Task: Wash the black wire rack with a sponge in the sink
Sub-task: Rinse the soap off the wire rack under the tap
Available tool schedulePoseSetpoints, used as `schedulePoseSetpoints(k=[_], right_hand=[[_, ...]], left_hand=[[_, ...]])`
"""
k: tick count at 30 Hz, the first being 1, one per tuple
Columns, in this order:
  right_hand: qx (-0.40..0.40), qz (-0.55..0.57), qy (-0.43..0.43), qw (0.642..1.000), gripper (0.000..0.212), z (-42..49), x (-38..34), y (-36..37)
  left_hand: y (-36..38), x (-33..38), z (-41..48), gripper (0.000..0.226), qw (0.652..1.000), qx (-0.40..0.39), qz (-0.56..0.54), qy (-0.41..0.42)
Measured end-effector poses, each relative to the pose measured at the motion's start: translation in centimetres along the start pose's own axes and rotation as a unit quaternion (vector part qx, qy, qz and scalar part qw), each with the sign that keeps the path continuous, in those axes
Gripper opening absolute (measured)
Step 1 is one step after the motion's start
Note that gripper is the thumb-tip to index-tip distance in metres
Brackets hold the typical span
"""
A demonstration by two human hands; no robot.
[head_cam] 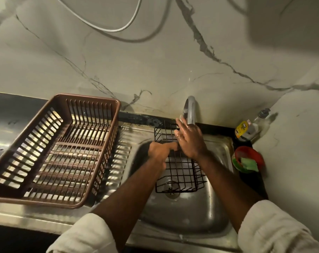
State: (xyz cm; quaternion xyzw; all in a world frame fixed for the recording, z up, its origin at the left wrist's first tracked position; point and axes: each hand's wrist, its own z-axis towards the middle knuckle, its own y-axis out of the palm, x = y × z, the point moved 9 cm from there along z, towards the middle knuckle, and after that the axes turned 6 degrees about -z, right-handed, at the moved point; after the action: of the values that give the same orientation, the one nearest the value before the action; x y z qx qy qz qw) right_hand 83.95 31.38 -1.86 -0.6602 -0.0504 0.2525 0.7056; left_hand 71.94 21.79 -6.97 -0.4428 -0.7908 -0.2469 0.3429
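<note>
Head view: a brown dish basket (51, 148) sits at the left. Beside it the left hand (159, 150) curls round a wire of the black rack (180, 172) — which stands in the sink (191, 221) — while the wet right hand (190, 141) lies spread on it under the tap (190, 112). Farther right (in a red bowl (246, 149)) rests the green sponge (248, 164).

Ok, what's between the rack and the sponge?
Head view: the sink's right rim and the right forearm lie between wire rack and sponge, sitting in a red bowl.
</note>
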Motion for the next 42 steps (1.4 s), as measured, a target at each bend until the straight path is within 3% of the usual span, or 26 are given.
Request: schedulePoseSetpoints(k=[3,7,11,14,16,18,20,27,34,37,39,42], right_hand=[[-0.020,0.091,0.002,0.996,0.054,-0.1,1.1,0.5],[-0.012,0.191,0.008,0.982,0.054,0.3,0.7,-0.3],[0.008,0.397,0.112,0.911,0.050,1.0,1.3,-0.7],[-0.019,0.447,0.187,0.875,0.032,0.8,1.6,-0.2],[-0.041,0.468,0.199,0.860,0.029,0.9,1.0,0.2],[-0.068,0.477,0.197,0.854,0.029,1.1,0.3,0.4],[-0.100,0.466,0.186,0.859,0.032,1.3,-0.4,0.5],[-0.231,0.411,0.115,0.874,0.064,-0.5,-2.0,0.1],[-0.244,0.421,0.076,0.870,0.070,-2.1,-1.1,-1.3],[-0.235,0.379,0.059,0.893,0.066,-2.4,-0.8,-1.4],[-0.221,0.347,0.061,0.910,0.063,-2.5,-0.4,-1.4],[-0.165,0.296,0.061,0.939,0.043,-1.7,0.2,-1.6]], left_hand=[[-0.2,0.1,0.1,0.064,1.000,0.004,0.022,-0.009],[-0.9,0.0,0.4,0.083,1.000,-0.017,-0.003,-0.002],[-2.3,-0.9,1.9,0.106,0.999,-0.051,-0.015,-0.007],[-3.0,0.0,0.4,0.074,0.997,-0.075,-0.016,-0.008],[-3.3,0.1,-0.4,0.038,0.996,-0.084,-0.011,-0.014],[-3.4,-0.4,-0.8,0.019,0.995,-0.091,-0.034,-0.034],[-3.2,-0.9,-1.0,0.005,0.991,-0.100,-0.070,-0.052],[-3.8,-0.8,-0.7,0.005,0.978,-0.019,-0.197,-0.058],[-3.1,1.1,-1.5,0.006,0.966,0.006,-0.258,-0.028],[-3.3,1.1,-1.8,0.007,0.964,0.029,-0.261,-0.030],[-3.3,0.9,-1.7,0.020,0.966,0.040,-0.254,-0.033],[-2.9,0.5,-1.8,0.060,0.971,0.037,-0.236,-0.029]])
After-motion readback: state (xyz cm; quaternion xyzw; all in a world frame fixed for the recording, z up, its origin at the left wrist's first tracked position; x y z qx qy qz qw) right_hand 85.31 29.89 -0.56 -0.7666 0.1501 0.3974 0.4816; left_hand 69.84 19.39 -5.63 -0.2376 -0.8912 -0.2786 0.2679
